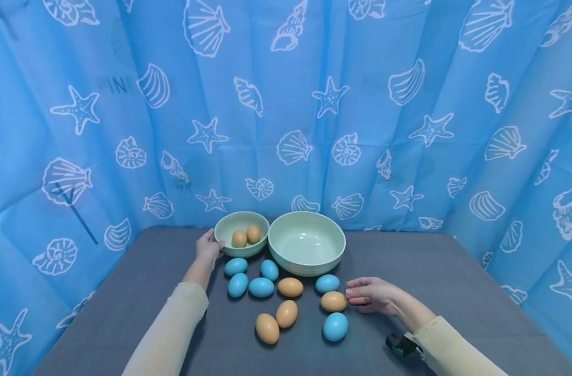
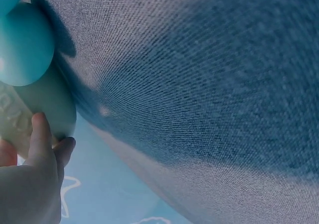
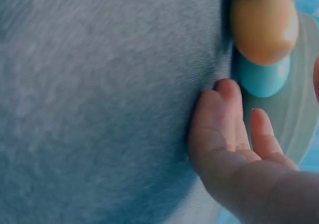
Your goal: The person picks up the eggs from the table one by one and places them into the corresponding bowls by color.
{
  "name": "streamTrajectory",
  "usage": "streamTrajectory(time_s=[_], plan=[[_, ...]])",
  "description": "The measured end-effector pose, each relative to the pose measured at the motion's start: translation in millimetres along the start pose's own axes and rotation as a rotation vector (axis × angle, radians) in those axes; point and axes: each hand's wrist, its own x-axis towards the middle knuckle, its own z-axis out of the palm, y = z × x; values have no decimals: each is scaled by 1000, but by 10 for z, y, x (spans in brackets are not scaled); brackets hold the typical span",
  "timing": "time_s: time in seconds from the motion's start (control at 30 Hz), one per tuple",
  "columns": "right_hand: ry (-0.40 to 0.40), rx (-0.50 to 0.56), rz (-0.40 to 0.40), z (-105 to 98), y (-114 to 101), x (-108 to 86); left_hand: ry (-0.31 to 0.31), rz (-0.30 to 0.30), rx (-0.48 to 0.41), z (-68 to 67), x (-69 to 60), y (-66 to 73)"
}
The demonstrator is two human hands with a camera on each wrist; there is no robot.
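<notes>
Fingers at its side, your left hand [image 1: 208,247] grips the small bowl [image 1: 226,232], where two brown eggs [image 1: 239,238] lie; your right hand [image 1: 374,295], fingers relaxed and free, hovers just beside a lone brown egg [image 1: 334,302] between two blue eggs [image 1: 335,327]. Beyond, the large bowl [image 1: 306,243] fronts a seashell-print curtain [image 1: 286,120].

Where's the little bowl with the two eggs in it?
In the head view, the little bowl sits near the back of the table, just left of the big bowl, with the left hand touching its left side.
</notes>
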Motion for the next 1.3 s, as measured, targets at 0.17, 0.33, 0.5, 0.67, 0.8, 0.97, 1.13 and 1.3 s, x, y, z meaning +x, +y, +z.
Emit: streamTrajectory(time_s=[0.17,0.33,0.5,0.67,0.8,0.97,1.13,1.3], plan=[[-1,-86,16,45,-12,35,-3,0,-21,-21,13,9],[-1,-153,9,76,-11,53,-12,-2,-30,-40,26,21],[10,-195,12,97,-13,91,-20,-14,-26,-64,30,21],[18,-219,5,92,-29,137,-26,-3,-24,-84,23,38],[31,-235,11,108,-37,136,-33,0,-14,-77,20,46],[45,-247,39,136,-42,121,-34,-7,2,-58,20,31],[57,-261,49,144,-39,118,-32,0,1,-42,14,23],[66,-278,39,148,-37,86,-37,3,-16,-12,-16,34]])
